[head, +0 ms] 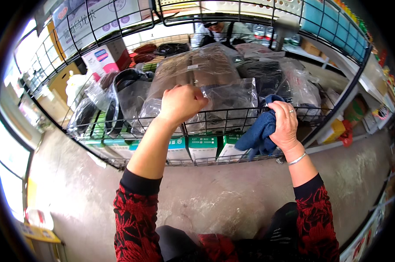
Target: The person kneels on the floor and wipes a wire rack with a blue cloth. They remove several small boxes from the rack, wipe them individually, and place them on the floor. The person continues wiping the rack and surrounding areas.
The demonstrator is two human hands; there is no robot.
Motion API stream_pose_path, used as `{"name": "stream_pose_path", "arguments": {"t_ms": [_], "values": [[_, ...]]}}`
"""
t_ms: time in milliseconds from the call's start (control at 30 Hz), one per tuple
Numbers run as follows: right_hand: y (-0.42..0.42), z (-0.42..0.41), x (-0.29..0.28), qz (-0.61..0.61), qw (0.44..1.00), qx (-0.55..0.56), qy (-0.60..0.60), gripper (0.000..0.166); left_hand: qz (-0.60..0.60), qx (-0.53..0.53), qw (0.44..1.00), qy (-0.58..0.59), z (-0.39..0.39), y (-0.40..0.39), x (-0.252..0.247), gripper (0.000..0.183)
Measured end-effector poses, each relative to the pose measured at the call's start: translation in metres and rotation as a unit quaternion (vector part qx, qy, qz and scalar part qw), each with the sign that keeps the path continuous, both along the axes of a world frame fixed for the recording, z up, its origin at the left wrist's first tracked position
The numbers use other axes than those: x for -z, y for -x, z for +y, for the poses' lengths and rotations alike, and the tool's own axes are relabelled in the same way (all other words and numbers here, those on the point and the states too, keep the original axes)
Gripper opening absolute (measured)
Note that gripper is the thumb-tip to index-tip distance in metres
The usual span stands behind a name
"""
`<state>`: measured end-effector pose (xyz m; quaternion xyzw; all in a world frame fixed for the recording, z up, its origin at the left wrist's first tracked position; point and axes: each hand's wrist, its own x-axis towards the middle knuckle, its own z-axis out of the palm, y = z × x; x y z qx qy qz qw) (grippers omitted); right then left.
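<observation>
My right hand (284,126) grips a crumpled dark blue cloth (261,132), which hangs over the front rim of a black wire rack basket (223,121). My left hand (182,103) is curled above the plastic-wrapped goods in the basket; its fingertips are hidden, so whether they pinch the film is unclear. Just beyond it lies a brown item in clear plastic packaging (210,65). A clear plastic bag (233,95) reaches from beside my left hand towards the cloth. Dark packaged goods (266,73) lie behind the cloth.
Green-and-white bulb boxes (202,147) stand on the lower level. An upper wire shelf (200,13) crosses above the basket, holding a printed carton (96,26). Behind the rack is another person (217,31). At right stand shelves (364,78) with a yellow box (331,131).
</observation>
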<state>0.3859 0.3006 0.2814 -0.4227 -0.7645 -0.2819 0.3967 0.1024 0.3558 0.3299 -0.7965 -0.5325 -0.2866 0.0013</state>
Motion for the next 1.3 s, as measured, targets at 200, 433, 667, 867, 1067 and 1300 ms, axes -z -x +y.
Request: {"name": "stream_pose_path", "arguments": {"t_ms": [200, 433, 667, 867, 1067, 1300], "values": [[-0.018, 0.007, -0.012, -0.024, 0.998, -0.06, 0.021, 0.043, -0.11, -0.01, 0.992, 0.061, -0.007, -0.016, -0.007, 0.016], [-0.03, 0.016, -0.013, -0.009, 0.99, -0.133, 0.043, 0.036, -0.165, -0.031, 0.985, 0.029, 0.0, -0.023, -0.018, 0.013], [-0.033, 0.025, -0.007, 0.009, 0.987, -0.152, 0.057, 0.035, 0.013, -0.201, 0.979, 0.037, 0.032, -0.031, -0.015, 0.027], [-0.034, 0.024, -0.012, 0.008, 0.984, -0.13, 0.118, 0.043, 0.107, -0.155, 0.978, 0.093, 0.073, -0.013, 0.015, 0.032], [-0.037, 0.027, -0.012, -0.009, 0.988, -0.128, 0.087, 0.036, -0.154, -0.008, 0.973, 0.17, 0.076, -0.015, -0.017, 0.015], [-0.027, 0.024, -0.009, -0.024, 0.992, -0.109, 0.06, 0.039, -0.129, -0.033, 0.99, 0.046, 0.005, -0.027, -0.047, 0.019]]}}
